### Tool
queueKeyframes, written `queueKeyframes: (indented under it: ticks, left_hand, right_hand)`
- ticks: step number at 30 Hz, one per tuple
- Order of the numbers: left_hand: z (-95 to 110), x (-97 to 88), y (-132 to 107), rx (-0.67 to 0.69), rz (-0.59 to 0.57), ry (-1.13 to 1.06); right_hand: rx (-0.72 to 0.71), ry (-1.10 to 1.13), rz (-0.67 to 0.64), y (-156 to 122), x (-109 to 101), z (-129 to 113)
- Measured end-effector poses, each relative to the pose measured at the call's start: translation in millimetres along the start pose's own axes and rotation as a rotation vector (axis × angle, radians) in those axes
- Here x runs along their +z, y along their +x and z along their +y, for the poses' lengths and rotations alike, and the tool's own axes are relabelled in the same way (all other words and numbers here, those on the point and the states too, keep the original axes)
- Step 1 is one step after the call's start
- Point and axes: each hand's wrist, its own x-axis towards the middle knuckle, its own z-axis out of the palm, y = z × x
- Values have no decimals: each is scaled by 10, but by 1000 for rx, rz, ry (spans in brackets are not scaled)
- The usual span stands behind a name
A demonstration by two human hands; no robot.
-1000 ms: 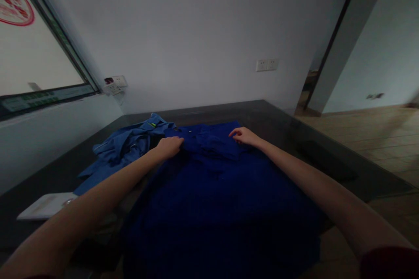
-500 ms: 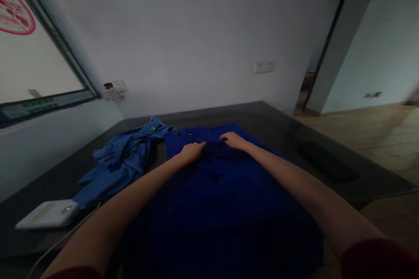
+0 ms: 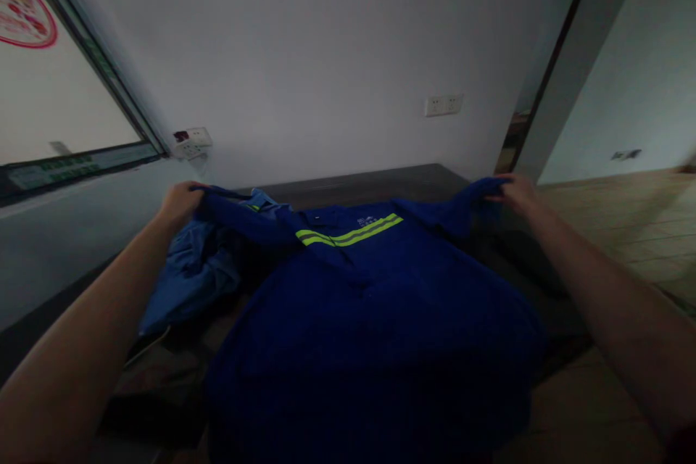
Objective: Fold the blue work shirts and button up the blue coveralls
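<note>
A dark blue work shirt (image 3: 370, 304) with yellow-green reflective stripes lies spread over the dark table (image 3: 370, 185). My left hand (image 3: 182, 201) is closed on the end of its left sleeve, held out to the far left. My right hand (image 3: 516, 192) is closed on the end of its right sleeve, held out to the far right. Both sleeves are lifted and stretched wide apart. The shirt's body hangs toward me over the table's front.
A lighter blue garment (image 3: 188, 272) lies crumpled on the table's left, under my left arm. Wall sockets (image 3: 443, 106) sit on the white back wall. A window (image 3: 59, 109) is at left. Wooden floor (image 3: 636, 225) and a doorway lie to the right.
Both hands left the middle of the shirt near the collar and swung outward, each pulling a sleeve open. The reflective stripes are now uncovered.
</note>
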Motion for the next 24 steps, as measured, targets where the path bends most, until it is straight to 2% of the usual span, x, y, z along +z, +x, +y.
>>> queueKeyframes:
  ticks: [3,4,5,6,7,8,10,11,12,14,15,16,18,20,22,24]
  left_hand:
    - [100,93,-139,150,-458,200]
    - [181,131,-207,194,-554,252]
    - [277,168,-283,232,-597,297]
    - [388,203,-364,254,-587,332]
    - [511,240,-448,274,-526,362]
    - [644,281,-537,309,-417,386]
    - [925,398,-728,408,-212,379]
    - [1065,483,-832,465,-211,326]
    - [1197,587,-945,497,-281,244]
    - [1415,842,-1190,498,-526,17]
    - [1493,982,-1316,443,-532,-110]
    - [1547,1119,-1435,432,-536,-144]
    - [1593,1360,-1629,411,-538,-177]
    - [1580,1531,-1730,400,-545,-174]
    - [1545,1636,-1726,385,-560,-173]
    - [1520,1705,-1635,344,-590,-175]
  right_hand:
    - [6,-75,-296,-83,280,230]
    - [-10,-111,-372,-105,389,271]
    - [-57,-175,-445,-123,498,287]
    - [-132,-268,-508,-139,601,280]
    - [-226,-386,-562,-157,698,249]
    - [-328,-516,-602,-179,787,197]
    - [-502,-747,-620,-256,939,43]
    - [-548,-814,-586,-316,1006,-50]
    - [-583,-856,-532,-391,1069,-147]
    - [-649,-869,-422,-587,1195,-330]
    - [-688,-848,-398,-704,1261,-405]
    - [-738,-815,-412,-829,1330,-462]
    - [-870,-732,-547,-1093,1477,-509]
    - [-967,-674,-746,-1354,1625,-467]
    - [-969,-689,-890,-1589,1759,-364]
    - [-923,-746,-909,-1774,1866,-244]
